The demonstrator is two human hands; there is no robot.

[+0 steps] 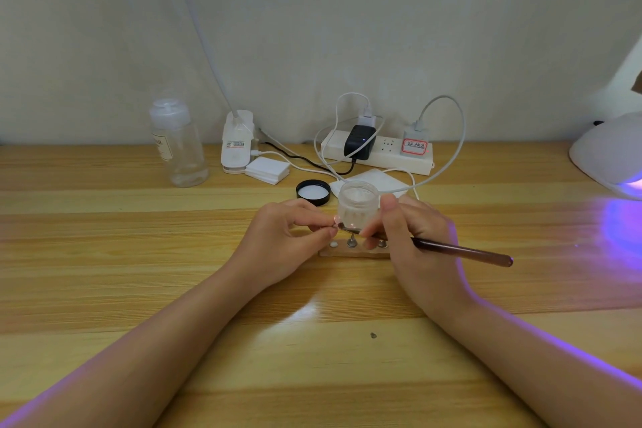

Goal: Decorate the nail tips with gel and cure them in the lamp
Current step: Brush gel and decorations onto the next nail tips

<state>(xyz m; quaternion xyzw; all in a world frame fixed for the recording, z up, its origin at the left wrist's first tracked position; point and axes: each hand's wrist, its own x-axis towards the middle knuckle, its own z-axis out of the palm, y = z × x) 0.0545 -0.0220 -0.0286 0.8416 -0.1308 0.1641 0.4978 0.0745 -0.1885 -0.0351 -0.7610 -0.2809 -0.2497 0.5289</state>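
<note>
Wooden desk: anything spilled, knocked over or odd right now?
No spill shows. The small frosted glass jar stands upright and open, its black lid lying upturned beside it. Only oddity: a small dark speck on the wooden desk.

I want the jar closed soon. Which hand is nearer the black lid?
Left. The left hand sits just in front of the black lid; the right hand, holding the brush, lies farther right, past the jar.

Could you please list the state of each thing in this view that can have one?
Jar: open, lid off.
Lid: lying inside up on the table.
Brush: held in right hand.
Nail tip: pinched by left hand.
Curing lamp: lit purple.
Bottle: upright, capped.
Black adapter: plugged in.
</note>
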